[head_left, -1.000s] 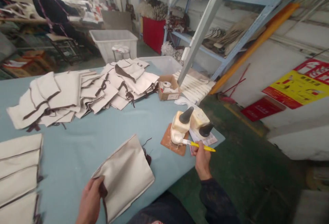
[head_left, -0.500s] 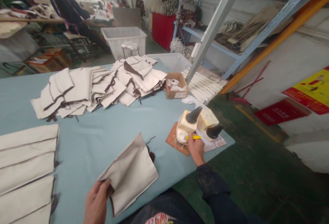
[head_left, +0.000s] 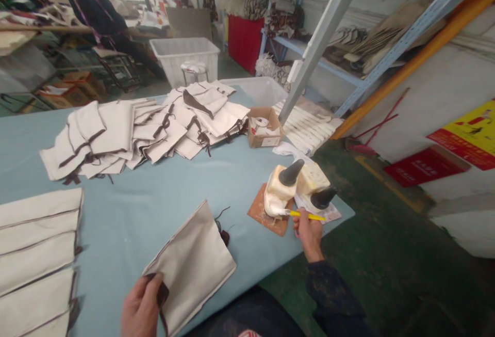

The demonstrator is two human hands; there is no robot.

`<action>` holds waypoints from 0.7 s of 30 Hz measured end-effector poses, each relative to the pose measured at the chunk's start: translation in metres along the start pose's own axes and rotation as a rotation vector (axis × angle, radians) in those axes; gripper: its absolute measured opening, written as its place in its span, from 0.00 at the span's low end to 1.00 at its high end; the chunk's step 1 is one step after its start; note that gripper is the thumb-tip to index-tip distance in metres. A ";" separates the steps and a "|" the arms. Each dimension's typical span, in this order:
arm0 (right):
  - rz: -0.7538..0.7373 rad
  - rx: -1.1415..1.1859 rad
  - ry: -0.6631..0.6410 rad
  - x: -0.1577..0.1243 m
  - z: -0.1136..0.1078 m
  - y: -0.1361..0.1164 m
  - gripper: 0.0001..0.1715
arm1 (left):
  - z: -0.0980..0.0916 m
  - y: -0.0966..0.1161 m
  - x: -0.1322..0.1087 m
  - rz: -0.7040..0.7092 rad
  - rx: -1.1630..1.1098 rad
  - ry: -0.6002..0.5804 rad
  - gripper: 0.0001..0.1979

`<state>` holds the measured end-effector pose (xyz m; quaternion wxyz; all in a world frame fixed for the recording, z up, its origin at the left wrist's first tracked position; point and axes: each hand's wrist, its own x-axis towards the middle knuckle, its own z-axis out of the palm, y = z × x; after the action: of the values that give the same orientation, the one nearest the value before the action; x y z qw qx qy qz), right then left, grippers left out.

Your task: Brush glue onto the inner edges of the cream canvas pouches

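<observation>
My left hand [head_left: 141,308] pinches the near corner of a beige cloth bag [head_left: 193,265] with dark trim, which lies on the pale blue table [head_left: 154,208]. My right hand [head_left: 308,235] grips a yellow-handled brush [head_left: 305,215]. The brush tip touches the base of a cream glue bottle [head_left: 279,190] with a dark cone nozzle. That bottle lies tilted on a brown pad [head_left: 268,215]. A second glue bottle [head_left: 315,186] lies just to its right.
A heap of beige bags [head_left: 147,128] covers the far middle of the table. Flat stacked bags [head_left: 36,252] lie at the left edge. A small cardboard box [head_left: 265,128] holds tape. White bins [head_left: 185,61], metal shelving [head_left: 348,43] and a seated person [head_left: 98,14] are beyond.
My right hand drew back a little toward me, and the brush now points left into the bottle's base. My left hand keeps its hold on the bag. The view shifted slightly.
</observation>
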<state>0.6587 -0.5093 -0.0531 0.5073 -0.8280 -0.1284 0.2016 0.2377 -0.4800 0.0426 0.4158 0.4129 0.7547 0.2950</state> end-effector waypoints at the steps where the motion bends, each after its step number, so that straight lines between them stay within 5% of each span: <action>1: 0.004 0.009 0.001 0.000 -0.002 0.002 0.29 | 0.001 0.003 -0.001 -0.002 -0.001 0.002 0.19; 9: -0.101 0.003 -0.079 -0.007 -0.013 -0.001 0.35 | 0.004 0.009 -0.005 0.005 0.045 0.024 0.19; 18: -0.558 -0.229 -0.631 -0.012 -0.040 -0.027 0.18 | 0.014 0.014 -0.012 -0.050 -0.005 0.048 0.18; 21: -0.644 -0.301 -0.727 -0.014 -0.057 -0.026 0.15 | 0.016 0.014 -0.012 -0.059 -0.013 0.045 0.18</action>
<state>0.6725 -0.5479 -0.0045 0.3414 -0.6866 -0.5731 0.2891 0.2608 -0.4822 0.0504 0.4100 0.3809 0.7738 0.2969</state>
